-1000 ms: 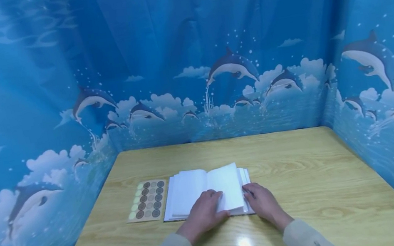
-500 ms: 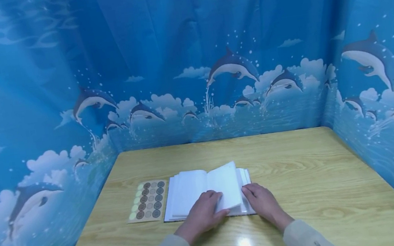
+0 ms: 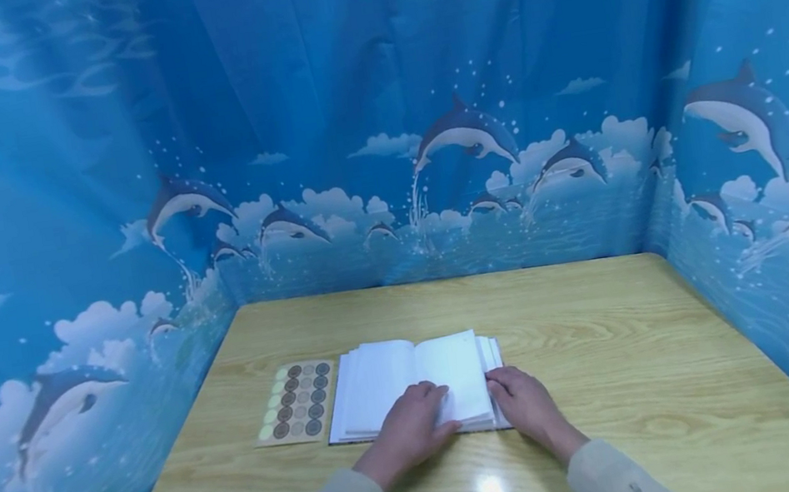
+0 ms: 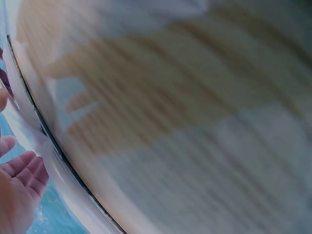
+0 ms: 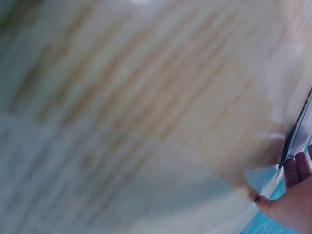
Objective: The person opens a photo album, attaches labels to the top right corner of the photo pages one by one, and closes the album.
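A notebook (image 3: 383,382) with blank white pages lies spread open on the wooden table in the head view. My left hand (image 3: 409,424) rests across the lower part of its right-hand page, fingers forward and thumb out to the side at the bottom edge. At the right edge of the pages, my right hand (image 3: 525,404) has its fingers curled, holding the notebook's side with index finger and thumb close together. In the right wrist view, fingertips (image 5: 291,171) meet the dark cover edge at a corner. The left wrist view shows the left fingers (image 4: 29,170) over the notebook's near edge.
Left of the notebook lies a sheet of round stickers (image 3: 295,403) in pale, beige and dark brown. The glossy wooden table (image 3: 601,318) extends to the right and behind. Blue dolphin-print curtains (image 3: 376,114) stand around its back and sides.
The right-hand page, raised at its upper corner half a second ago, now lies lower and flatter. Both hands stay at nearly the same spots; the right fingertips shift slightly.
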`<state>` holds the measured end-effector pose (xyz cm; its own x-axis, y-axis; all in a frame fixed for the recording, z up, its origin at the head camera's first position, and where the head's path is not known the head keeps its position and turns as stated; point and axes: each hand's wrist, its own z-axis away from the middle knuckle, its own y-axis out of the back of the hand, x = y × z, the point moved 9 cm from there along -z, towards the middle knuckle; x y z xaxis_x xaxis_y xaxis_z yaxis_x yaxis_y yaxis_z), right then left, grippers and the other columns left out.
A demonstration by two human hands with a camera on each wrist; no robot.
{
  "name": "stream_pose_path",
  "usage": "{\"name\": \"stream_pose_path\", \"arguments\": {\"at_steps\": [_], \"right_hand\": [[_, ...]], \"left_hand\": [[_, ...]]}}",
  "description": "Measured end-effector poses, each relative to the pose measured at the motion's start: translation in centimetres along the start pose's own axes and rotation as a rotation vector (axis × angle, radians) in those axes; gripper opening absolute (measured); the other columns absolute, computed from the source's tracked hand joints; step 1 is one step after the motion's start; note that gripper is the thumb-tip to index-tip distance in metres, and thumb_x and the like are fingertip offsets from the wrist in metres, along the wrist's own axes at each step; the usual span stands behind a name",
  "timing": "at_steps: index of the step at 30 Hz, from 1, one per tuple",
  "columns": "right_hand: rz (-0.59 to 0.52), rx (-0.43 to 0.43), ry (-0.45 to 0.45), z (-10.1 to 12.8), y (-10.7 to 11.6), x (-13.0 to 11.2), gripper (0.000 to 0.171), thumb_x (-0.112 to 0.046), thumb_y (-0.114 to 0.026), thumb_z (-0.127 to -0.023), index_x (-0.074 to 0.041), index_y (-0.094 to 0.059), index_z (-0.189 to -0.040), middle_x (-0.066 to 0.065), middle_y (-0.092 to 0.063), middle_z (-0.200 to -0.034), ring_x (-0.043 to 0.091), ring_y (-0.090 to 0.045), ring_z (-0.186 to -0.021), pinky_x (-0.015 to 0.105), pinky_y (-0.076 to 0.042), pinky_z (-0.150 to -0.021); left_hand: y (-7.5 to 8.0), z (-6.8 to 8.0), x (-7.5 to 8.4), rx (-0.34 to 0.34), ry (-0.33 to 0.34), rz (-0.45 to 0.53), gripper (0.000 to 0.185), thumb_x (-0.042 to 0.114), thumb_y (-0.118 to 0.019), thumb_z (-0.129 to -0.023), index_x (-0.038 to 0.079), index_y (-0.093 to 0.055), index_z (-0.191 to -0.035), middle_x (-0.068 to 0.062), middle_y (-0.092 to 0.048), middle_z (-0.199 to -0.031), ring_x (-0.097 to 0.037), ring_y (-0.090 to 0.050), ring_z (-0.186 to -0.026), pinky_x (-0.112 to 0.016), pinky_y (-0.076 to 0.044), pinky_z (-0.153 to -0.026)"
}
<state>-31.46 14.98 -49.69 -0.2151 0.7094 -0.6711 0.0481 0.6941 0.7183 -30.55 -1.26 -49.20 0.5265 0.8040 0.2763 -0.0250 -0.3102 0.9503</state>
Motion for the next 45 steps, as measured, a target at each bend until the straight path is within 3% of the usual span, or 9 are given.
{"name": "stream_pose_path", "arguments": {"at_steps": [12,24,45], "right_hand": [[0.011,-0.013,-0.008,0.05,-0.01,-0.10,0.031,-0.014,-0.054,-0.101,0.002,-0.064,-0.124,0.023,-0.062,-0.128,0.043,-0.054,-0.122,0.057,-0.039,-0.107],[0.012,-0.006,-0.008,0.05,-0.12,-0.06,0.031,-0.014,-0.056,-0.100,0.005,-0.064,-0.124,0.025,-0.061,-0.128,0.044,-0.054,-0.122,0.058,-0.039,-0.106],[-0.018,-0.004,-0.015,0.17,0.14,-0.25,0.030,-0.013,-0.054,-0.100,0.004,-0.065,-0.122,0.024,-0.061,-0.127,0.045,-0.054,-0.122,0.058,-0.039,-0.106]], "left_hand": [[-0.13,0.05,0.55,0.017,-0.069,-0.098,0.052,0.044,-0.070,-0.090,0.009,-0.062,-0.128,-0.010,-0.064,-0.119,-0.024,-0.061,-0.106,-0.037,-0.053,-0.092],[-0.09,0.33,0.40,0.021,-0.081,-0.087,0.046,0.041,-0.065,-0.094,0.009,-0.062,-0.127,-0.010,-0.065,-0.120,-0.024,-0.062,-0.107,-0.036,-0.053,-0.094],[-0.16,0.23,-0.15,-0.007,-0.017,-0.045,0.053,0.042,-0.064,-0.095,0.009,-0.058,-0.135,-0.010,-0.063,-0.124,-0.024,-0.061,-0.112,-0.038,-0.051,-0.096]]}}
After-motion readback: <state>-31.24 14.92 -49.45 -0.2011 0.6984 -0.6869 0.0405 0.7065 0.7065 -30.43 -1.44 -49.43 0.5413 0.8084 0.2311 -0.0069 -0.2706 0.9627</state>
